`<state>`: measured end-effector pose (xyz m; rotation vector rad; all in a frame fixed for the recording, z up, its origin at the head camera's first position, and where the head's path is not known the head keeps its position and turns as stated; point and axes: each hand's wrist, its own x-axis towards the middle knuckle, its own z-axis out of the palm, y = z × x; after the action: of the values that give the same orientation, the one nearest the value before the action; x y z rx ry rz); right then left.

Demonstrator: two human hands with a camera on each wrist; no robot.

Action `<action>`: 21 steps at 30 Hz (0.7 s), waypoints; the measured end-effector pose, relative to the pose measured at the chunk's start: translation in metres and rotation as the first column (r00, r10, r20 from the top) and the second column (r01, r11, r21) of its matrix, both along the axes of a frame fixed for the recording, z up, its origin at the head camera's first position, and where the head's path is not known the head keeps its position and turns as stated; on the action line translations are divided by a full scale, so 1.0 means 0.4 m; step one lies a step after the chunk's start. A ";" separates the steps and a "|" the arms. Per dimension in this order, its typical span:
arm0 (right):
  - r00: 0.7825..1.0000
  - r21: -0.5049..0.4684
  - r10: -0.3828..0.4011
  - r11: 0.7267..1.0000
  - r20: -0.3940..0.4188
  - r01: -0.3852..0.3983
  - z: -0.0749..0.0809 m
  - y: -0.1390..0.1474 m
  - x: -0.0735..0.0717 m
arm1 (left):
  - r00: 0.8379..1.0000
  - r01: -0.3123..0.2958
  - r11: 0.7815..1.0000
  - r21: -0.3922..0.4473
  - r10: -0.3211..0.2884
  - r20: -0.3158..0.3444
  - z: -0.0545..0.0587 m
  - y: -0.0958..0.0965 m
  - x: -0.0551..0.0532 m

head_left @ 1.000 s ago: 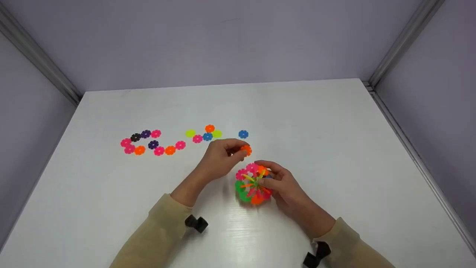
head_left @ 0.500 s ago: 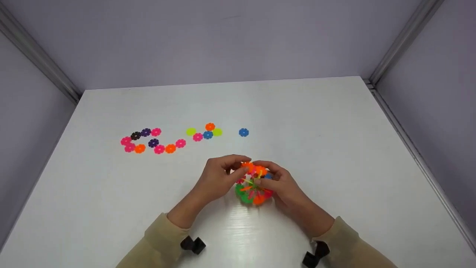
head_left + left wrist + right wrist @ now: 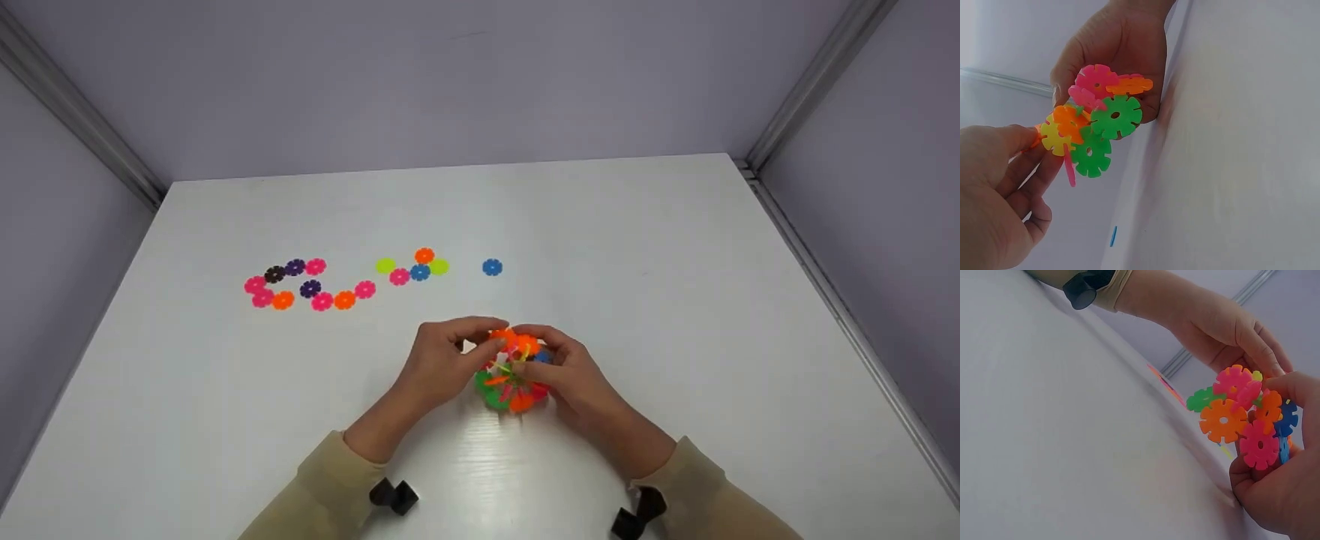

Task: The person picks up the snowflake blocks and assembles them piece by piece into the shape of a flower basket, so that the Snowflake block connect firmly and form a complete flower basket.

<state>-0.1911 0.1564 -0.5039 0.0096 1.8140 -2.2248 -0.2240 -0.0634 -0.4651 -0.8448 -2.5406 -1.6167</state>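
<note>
Both hands meet at a ball-like cluster of interlocking snowflake discs [image 3: 521,403] in pink, orange, green, yellow and blue, above the white table. My right hand [image 3: 581,379] grips the cluster from the right, thumb on top. At its upper left, my left hand [image 3: 439,360] pinches an orange snowflake disc [image 3: 499,335] between thumb and fingers, against the cluster. Only an edge of an orange disc [image 3: 1035,140] shows by the left fingers in the left wrist view. Whether its slot is joined to another disc cannot be seen. Pink discs [image 3: 1260,444] face the right wrist camera.
Beyond the hands, loose snowflake discs lie flat on the table [image 3: 675,300]. A blue disc [image 3: 492,267] lies alone; a small group holds a yellow disc [image 3: 385,266]. Farther left are several more, including a black disc [image 3: 274,274]. Walls border the table's back and sides.
My left hand has come down and towards me with the orange disc, from above the cluster to its upper edge. The right hand stays nearly still around the cluster.
</note>
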 end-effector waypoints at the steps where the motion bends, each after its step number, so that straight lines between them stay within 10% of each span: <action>1: 1.000 0.000 0.001 1.000 0.000 -0.001 -0.001 0.000 0.000 | 1.000 0.005 1.000 -0.002 -0.005 -0.005 0.000 0.000 0.001; 21: 1.000 0.011 -0.021 1.000 0.012 0.020 -0.001 0.004 -0.001 | 0.997 0.063 0.997 -0.032 -0.064 -0.039 -0.008 -0.001 -0.004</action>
<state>-0.1915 0.1578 -0.5041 0.0441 1.8282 -2.2235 -0.2254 -0.0639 -0.4684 -0.9605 -2.5430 -1.5640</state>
